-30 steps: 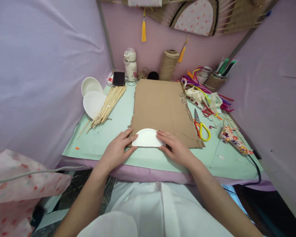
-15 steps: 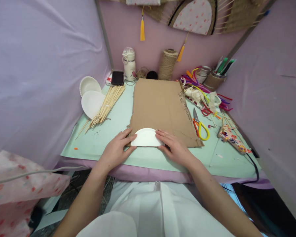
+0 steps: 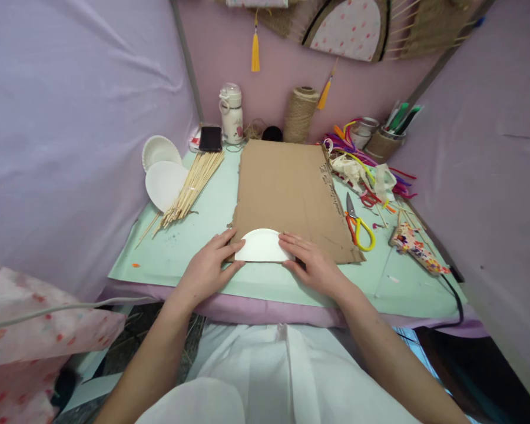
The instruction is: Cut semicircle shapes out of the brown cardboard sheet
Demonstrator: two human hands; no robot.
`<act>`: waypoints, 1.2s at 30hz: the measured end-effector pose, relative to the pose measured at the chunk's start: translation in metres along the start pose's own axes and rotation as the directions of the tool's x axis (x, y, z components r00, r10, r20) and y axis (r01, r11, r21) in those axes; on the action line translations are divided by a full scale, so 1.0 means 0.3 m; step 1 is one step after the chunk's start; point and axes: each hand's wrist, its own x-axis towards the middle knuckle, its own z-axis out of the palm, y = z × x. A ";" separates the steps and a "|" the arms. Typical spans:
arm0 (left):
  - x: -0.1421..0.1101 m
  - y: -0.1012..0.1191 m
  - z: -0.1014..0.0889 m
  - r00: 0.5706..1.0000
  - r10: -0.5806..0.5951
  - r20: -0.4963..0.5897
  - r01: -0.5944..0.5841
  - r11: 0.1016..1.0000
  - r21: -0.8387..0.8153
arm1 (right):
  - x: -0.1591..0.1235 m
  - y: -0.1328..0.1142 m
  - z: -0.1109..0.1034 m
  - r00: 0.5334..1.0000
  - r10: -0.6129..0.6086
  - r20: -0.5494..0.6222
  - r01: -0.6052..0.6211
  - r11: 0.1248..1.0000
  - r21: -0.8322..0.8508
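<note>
Apparently aligning a half-round paper plate (image 3: 263,248), perhaps folded, at the near edge of the cardboard sheet (image 3: 282,187), with left hand (image 3: 208,264) and right hand (image 3: 316,265) spread at opposite ends; likely calls for keeping steady.

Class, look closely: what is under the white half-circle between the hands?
Brown cardboard lies under the white half-circle, showing along its curved edge; the surface directly beneath is covered.

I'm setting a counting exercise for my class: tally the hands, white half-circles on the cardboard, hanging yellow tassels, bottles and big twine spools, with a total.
Left hand and right hand: 2
White half-circle: 1
Yellow tassels: 2
Bottle: 1
Twine spool: 1
Total: 7
</note>
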 end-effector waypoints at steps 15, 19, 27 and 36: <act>0.002 0.016 -0.030 0.997 -0.002 0.077 0.004 1.000 -0.024 | -0.002 0.003 0.002 1.000 0.001 -0.002 -0.001 1.000 0.009; 0.004 0.018 -0.061 0.988 -0.018 0.153 0.023 0.999 -0.032 | -0.001 0.005 0.004 1.000 -0.001 -0.010 0.001 1.000 0.026; 0.033 0.133 -0.027 0.995 0.029 -0.091 -0.018 0.992 0.121 | -0.002 0.008 0.007 1.000 -0.003 -0.009 0.003 1.000 0.027; 0.038 0.305 0.186 0.998 0.068 -0.014 -0.062 0.963 0.262 | 0.006 0.002 0.002 1.000 -0.010 0.009 0.009 0.999 0.049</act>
